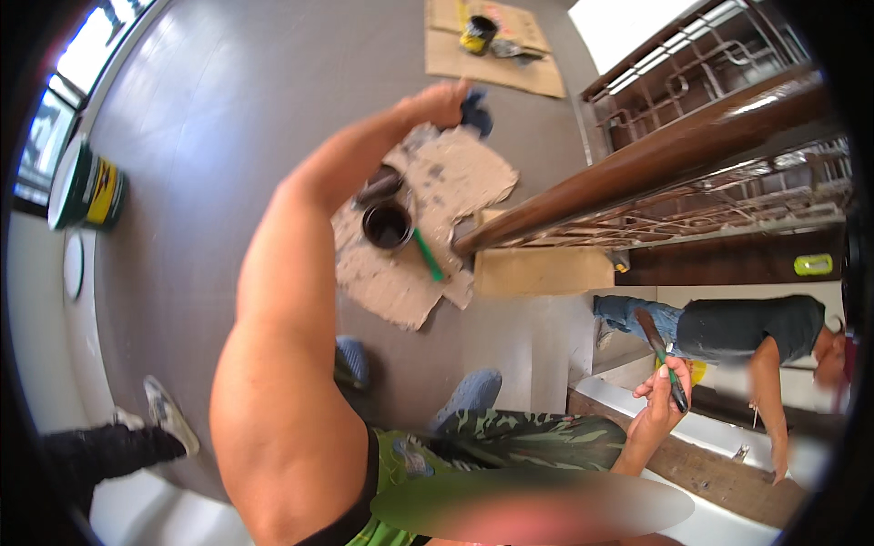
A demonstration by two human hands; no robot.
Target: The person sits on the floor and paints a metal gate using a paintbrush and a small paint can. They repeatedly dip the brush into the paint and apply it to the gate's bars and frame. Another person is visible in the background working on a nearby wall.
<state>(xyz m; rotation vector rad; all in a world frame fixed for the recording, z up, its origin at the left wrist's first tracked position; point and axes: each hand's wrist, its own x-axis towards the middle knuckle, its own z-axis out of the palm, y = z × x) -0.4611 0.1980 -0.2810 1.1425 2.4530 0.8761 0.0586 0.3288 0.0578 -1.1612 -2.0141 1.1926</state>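
Note:
My right hand (663, 398), at lower right, grips a paintbrush (674, 375). The brush has a dark green handle and points up, its bristles coated dark brown. My left arm stretches far forward, and the left hand (440, 103) has its fingers closed on a dark blue rag (475, 115), above the far edge of a torn piece of cardboard (473, 168). On that stained cardboard stands an open can (387, 225) of dark paint. A green stick-like piece (428, 255) lies against it, and a dark brown cylindrical thing (380, 185) is just beyond.
A glossy brown handrail (637, 168) with metal grillwork (701, 82) runs along the right. Below it a co-worker (746, 328) in a dark shirt reaches down. Another person's shoe (170, 416) and a green bucket (105, 196) are at left. Farther cardboard (446, 68) bears a yellow-and-black can (477, 35).

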